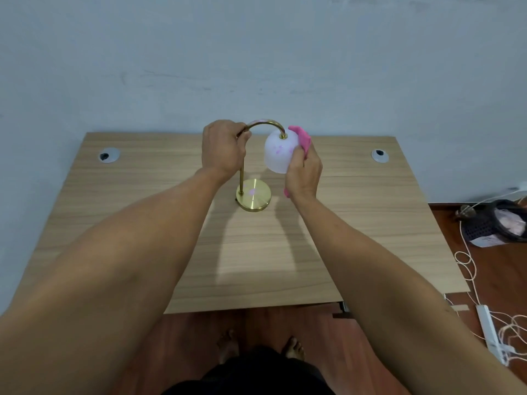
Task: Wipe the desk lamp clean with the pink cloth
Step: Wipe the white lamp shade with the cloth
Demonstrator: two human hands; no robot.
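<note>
The desk lamp [253, 195] stands upright on its round brass base, its arched neck hanging a white shade smeared with pink marks. The pink cloth [302, 139], bunched, presses against the shade's right side.

Even soft indoor light, faint forearm shadows on the desk [356, 223], glare on the lamp base [253, 194], wide-angle bending at edges, slightly soft.
</note>
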